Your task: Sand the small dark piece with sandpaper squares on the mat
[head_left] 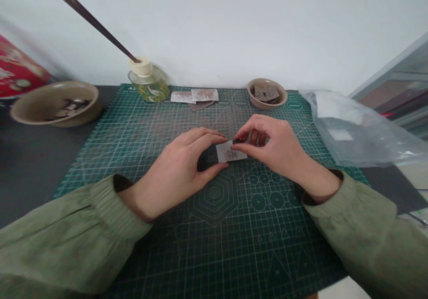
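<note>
Paper first: your small white slip (pixel 223 153) lies near the middle of the green mat (pixel 214 256), between your hands, long axis pretty much left to right, right end angled a touch toward the wall. One short end faces the crook of your left hand (pixel 172 169), the other sits by your right fingertips, and a thin dark line crosses it. Your left thumb and fingers are apart, thumb at the slip's near edge, fingertips by its far one; can't tell if they're actually pressing. Your right hand (pixel 282 149) has thumb and fingertip pinched on a small dark piece (pixel 238 141), too small to make out which way it points. Room-wise, the grid runs well toward you past the slip. Far edge is busier: bottle (pixel 152 87), paper strips (pixel 205 96) and small bowl (pixel 259 104), all well apart from your fingers. Watch the right side, where the plastic bag (pixel 361 134) laps over the mat's edge. Big bowl (pixel 83 116) sits off its left edge.
</note>
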Demonstrator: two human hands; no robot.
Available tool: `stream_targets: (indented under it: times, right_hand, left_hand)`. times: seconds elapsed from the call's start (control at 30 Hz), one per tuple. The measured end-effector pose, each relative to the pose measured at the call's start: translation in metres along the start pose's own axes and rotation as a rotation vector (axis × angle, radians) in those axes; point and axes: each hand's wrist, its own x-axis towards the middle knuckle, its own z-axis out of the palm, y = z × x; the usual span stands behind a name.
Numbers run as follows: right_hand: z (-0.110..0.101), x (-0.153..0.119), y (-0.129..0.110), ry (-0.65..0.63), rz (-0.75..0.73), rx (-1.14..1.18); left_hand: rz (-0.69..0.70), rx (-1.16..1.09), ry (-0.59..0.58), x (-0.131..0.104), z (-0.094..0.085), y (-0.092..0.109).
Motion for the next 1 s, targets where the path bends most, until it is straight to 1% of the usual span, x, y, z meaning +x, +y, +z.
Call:
stream_targets:
  times: [0.07, 0.13, 0.27, 0.43, 0.6, 0.77, 1.0]
  right_hand:
    - [-0.0006, 0.0001, 0.0033, -0.051, -0.107, -0.105]
    - [-0.0011, -0.0009, 0.0050, -0.115, -0.176, -0.177]
    - [-0.0022, -0.0031, 0.0041, -0.202, -0.195, -0.261]
    - [-0.0033, -0.0029, 0.0024, -0.182, -0.182, -0.254]
    - [-0.0047, -0.0025, 0.0048, -0.183, -0.226, -0.262]
    - [-0.0056, -0.0023, 0.0034, -0.195, -0.179, -0.296]
    - [-0.0051, -0.0027, 0.0009, -0.172, -0.184, -0.286]
  left_hand:
    - [-0.008, 0.036, -0.040, -0.0006, 0.0020, -0.0029]
    - [-0.008, 0.050, -0.046, -0.0010, 0.0036, -0.0047]
    - [-0.007, 0.065, -0.038, -0.0015, 0.0054, -0.0065]
    - [-0.010, 0.097, -0.027, -0.0025, 0.0057, -0.0070]
    - [0.004, 0.126, -0.016, -0.0033, 0.0050, -0.0065]
    - [0.002, 0.135, -0.014, -0.0035, 0.0057, -0.0069]
    - [-0.004, 0.131, -0.019, -0.0043, 0.0061, -0.0071]
